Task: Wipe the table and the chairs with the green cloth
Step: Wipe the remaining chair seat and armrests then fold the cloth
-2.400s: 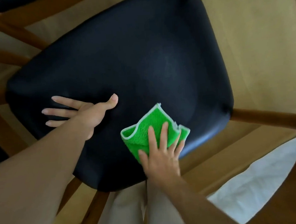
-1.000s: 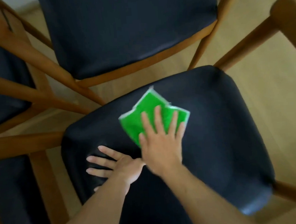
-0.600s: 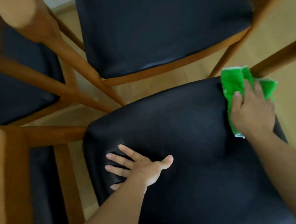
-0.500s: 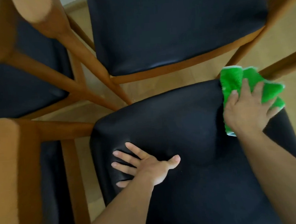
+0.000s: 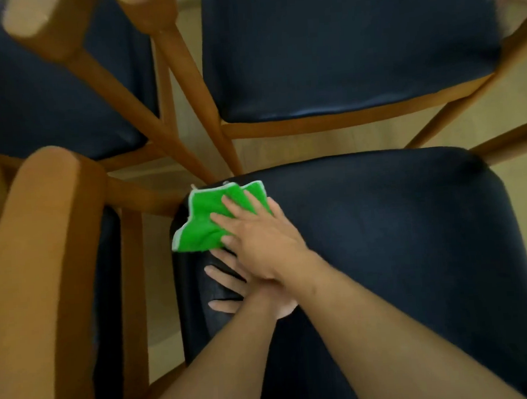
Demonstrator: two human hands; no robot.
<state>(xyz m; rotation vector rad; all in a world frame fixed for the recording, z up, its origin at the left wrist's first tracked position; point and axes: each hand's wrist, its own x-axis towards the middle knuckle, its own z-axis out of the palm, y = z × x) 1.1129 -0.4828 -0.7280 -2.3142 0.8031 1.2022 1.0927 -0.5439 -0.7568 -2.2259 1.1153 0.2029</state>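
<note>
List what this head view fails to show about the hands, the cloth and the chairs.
- Left hand: its palm and thumb are hidden under the right hand.
- Folded green microfibre cloth: its right part is covered by the right fingers.
- Nearest dark padded chair seat: its near edge is cut off by the frame bottom.

green cloth (image 5: 206, 221): fluffy microfibre, pale stitched hem | chair seat (image 5: 413, 252) under it: dark smooth leatherette, slight sheen | chair frame (image 5: 44, 274) left of seat: matt brown wood

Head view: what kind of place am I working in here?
Probably a home dining area. Several matching wooden chairs with dark padded seats crowd together on a light wood floor; the right hand presses the green cloth on the nearest seat.
</note>
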